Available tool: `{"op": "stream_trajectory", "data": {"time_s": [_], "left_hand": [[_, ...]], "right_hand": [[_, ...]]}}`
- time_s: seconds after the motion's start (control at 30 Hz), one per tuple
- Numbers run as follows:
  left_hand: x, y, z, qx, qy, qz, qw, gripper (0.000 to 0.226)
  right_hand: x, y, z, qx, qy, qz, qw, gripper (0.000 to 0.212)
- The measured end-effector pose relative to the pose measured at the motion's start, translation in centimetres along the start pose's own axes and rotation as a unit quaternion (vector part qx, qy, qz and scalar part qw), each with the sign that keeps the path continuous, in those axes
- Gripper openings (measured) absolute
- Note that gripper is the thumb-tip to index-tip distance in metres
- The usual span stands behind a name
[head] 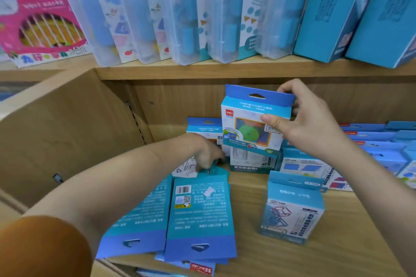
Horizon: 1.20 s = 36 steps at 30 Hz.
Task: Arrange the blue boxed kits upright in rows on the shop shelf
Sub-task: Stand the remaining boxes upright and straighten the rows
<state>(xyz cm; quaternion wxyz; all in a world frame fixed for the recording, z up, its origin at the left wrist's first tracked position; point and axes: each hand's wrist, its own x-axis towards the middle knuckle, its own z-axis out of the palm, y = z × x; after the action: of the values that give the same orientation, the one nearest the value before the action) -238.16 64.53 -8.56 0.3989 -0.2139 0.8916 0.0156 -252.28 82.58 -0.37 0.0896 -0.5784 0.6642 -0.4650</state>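
My right hand [304, 122] grips a blue boxed kit [252, 119] by its top right corner and holds it upright above another box [252, 163] near the back of the wooden shelf [351, 243]. My left hand [206, 153] reaches deep into the shelf, fingers curled down at the far end of a flat-lying blue kit [200, 216]. A second flat kit [144, 218] lies beside it on the left. One upright kit [203, 127] stands behind my left hand. Another upright blue box [292, 207] stands alone front right.
Several blue boxes [378, 148] lie stacked at the back right. The shelf's side panel [67, 132] closes off the left. On the shelf above stand clear plastic cases [180, 13], tall blue boxes [337, 11] and a pink box [42, 27].
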Motion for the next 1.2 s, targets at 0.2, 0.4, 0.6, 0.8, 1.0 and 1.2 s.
{"op": "stream_trajectory", "data": {"time_s": [0.2, 0.4, 0.6, 0.8, 1.0, 1.2], "left_hand": [[0.5, 0.5, -0.9, -0.017, -0.035, 0.034, 0.999, 0.076], [1.5, 0.8, -1.1, -0.107, -0.019, 0.052, 0.993, 0.049], [1.8, 0.0, -0.4, -0.233, 0.029, 0.050, 0.971, 0.033], [1.6, -0.7, 1.0, -0.270, 0.150, 0.057, 0.949, 0.013], [-3.5, -2.9, -0.5, -0.313, 0.287, 0.050, 0.904, 0.016], [-11.2, -6.2, 1.1, -0.322, 0.428, -0.067, 0.842, 0.023]], "right_hand": [[-0.1, 0.3, 0.3, 0.031, 0.005, 0.019, 0.999, 0.037], [-0.2, 0.6, -0.1, 0.052, 0.014, 0.025, 0.998, 0.035], [-0.6, 1.2, -0.6, 0.074, 0.020, 0.041, 0.996, 0.035], [-0.6, 1.0, -0.5, 0.102, 0.033, 0.051, 0.993, 0.035], [-0.3, 0.6, -0.2, 0.084, 0.024, 0.068, 0.994, 0.033], [0.7, -0.4, 1.2, 0.072, -0.003, 0.048, 0.996, 0.034]]}}
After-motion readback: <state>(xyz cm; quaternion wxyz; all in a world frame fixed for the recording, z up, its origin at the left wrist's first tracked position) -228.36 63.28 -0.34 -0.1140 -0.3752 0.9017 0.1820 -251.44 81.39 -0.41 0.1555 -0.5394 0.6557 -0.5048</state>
